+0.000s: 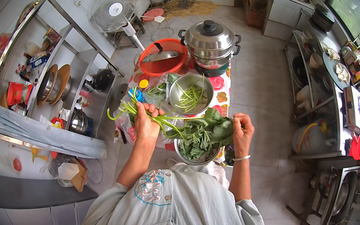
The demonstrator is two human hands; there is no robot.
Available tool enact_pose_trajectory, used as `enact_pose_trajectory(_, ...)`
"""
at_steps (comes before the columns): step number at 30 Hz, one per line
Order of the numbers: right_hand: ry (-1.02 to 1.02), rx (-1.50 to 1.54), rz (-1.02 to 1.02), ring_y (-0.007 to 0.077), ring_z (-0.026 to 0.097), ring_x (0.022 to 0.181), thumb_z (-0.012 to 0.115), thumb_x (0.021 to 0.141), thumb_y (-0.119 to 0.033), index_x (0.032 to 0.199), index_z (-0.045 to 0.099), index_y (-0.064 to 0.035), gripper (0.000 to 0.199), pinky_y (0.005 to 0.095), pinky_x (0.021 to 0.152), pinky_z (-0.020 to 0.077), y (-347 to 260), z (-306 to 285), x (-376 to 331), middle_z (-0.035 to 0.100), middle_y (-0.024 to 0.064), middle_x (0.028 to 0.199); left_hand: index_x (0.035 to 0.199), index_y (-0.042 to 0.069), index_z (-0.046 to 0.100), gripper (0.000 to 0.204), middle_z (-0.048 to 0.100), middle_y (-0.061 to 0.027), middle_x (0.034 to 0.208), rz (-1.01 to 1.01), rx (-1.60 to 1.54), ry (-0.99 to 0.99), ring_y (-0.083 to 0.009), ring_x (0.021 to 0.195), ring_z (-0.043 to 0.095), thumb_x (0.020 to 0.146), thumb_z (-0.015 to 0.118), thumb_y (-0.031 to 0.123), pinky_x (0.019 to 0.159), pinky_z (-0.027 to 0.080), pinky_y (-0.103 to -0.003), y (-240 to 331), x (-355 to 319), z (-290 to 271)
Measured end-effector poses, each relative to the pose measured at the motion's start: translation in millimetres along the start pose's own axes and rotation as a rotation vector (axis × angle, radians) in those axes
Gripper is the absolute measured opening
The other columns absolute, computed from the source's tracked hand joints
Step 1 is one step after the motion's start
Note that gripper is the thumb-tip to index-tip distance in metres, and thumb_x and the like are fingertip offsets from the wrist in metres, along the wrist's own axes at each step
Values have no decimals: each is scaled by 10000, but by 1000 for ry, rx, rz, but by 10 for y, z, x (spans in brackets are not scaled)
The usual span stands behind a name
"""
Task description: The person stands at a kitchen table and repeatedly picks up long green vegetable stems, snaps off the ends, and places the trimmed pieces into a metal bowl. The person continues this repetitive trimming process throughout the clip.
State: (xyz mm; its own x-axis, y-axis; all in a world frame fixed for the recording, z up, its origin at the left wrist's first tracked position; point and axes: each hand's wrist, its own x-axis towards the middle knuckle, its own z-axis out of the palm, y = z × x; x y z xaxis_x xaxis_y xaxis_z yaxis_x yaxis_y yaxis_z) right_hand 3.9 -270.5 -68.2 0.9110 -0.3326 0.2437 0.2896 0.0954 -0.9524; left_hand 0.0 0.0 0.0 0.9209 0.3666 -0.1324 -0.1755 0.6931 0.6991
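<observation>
My left hand (pixel 147 121) is wrapped round the green stems of a bunch of leafy greens (pixel 174 122), whose cut ends stick out to the left. At the right end of the bunch, the fingers of my right hand (pixel 242 133) pinch a broad leaf (pixel 221 131). Below the leaves stands a metal bowl (pixel 200 163) filled with loose leaves (pixel 195 149). Just beyond my hands, a larger metal bowl (pixel 171 103) holds several bare cut stems (pixel 192 97). A clear plastic bag with greens (pixel 159 90) lies to that bowl's left, next to a blue-capped container (pixel 136 94).
The small table's patterned cloth (pixel 224 84) shows between the bowls. At its far side are an orange basin (pixel 161 68) with a metal lid inside and a lidded steamer pot (pixel 208 40). A standing fan (pixel 116 10) rises behind; metal shelves (pixel 60 45) flank the left, a counter (pixel 337 104) the right.
</observation>
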Motion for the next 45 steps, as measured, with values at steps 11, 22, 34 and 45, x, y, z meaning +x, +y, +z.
enact_pose_trajectory(11, -451, -824, -212, 297, 580, 621, 611, 737, -196, 858, 598, -85, 165, 394, 548, 463, -28, 461, -391, 584, 99, 737, 727, 120, 439, 331, 417, 4, 662, -132, -62, -58, -120, 573, 394, 882, 490, 408, 669, 423, -341, -49, -107, 147)
enact_pose_trajectory(22, -154, -236, -93, 172, 507, 542, 569, 724, -40, 771, 550, -24, 54, 294, 520, 422, 301, 401, -290, 552, 65, 662, 693, 142, 422, 342, 379, 35, 621, -201, -119, -55, -87, 517, 352, 871, 495, 425, 617, 408, -299, 17, -35, -150)
enact_pose_trajectory(34, -545, -333, -147, 221, 567, 613, 589, 709, -38, 911, 598, -66, 204, 305, 572, 462, -100, 456, -402, 588, 91, 726, 696, 117, 415, 354, 381, 28, 605, -239, -191, 27, -89, 503, 359, 917, 409, 394, 609, 423, -290, 151, -13, 68)
enact_pose_trajectory(45, -560, -500, -341, 323, 560, 599, 572, 743, -58, 888, 574, -65, 145, 403, 538, 450, 72, 549, -482, 566, 121, 727, 697, 126, 397, 349, 365, 33, 630, -243, -189, -12, -77, 508, 345, 912, 421, 400, 606, 417, -285, 157, -18, -22)
